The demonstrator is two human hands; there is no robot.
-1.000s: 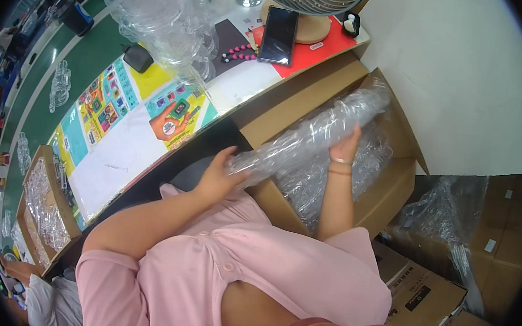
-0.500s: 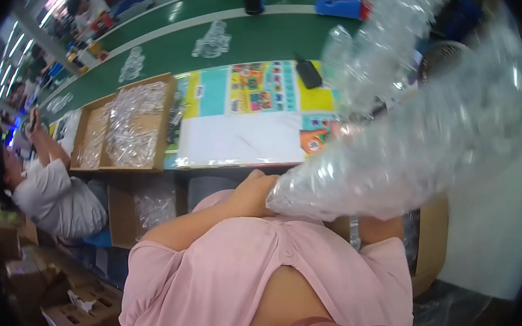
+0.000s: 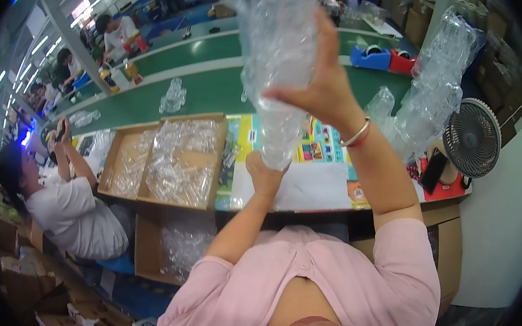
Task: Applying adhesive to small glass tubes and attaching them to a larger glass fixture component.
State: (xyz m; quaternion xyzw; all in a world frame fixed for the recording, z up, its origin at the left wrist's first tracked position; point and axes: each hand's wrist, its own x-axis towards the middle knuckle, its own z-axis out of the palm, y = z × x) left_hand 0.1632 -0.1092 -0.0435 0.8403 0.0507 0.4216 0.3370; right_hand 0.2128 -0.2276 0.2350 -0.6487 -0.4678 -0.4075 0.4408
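A long stack of nested clear moulded plastic shells [image 3: 279, 59] stands nearly upright in front of me, its top running out of view. My right hand [image 3: 333, 82] grips its right side, thumb across the near face. Around the narrow lower end, my left hand [image 3: 264, 171] is closed, some of its fingers hidden. Beneath lies a white sheet [image 3: 314, 189] on colourful printed card [image 3: 324, 150] at the bench edge. A second tall stack of clear shells [image 3: 431, 97] leans at the right, with a smaller clear piece [image 3: 379, 105] beside it.
Cardboard trays of clear plastic parts [image 3: 218, 159] stand left of the card; a carton [image 3: 146, 249] sits below. At right are a black fan [image 3: 473, 138], a dark phone-like object [image 3: 434, 170] and a blue tape dispenser [image 3: 371, 58]. A co-worker [image 3: 77, 209] sits at left.
The shell stack has swung from leaning right across my chest to nearly upright over the bench. My right hand has come into view on it, and my left has moved forward. The view has shifted.
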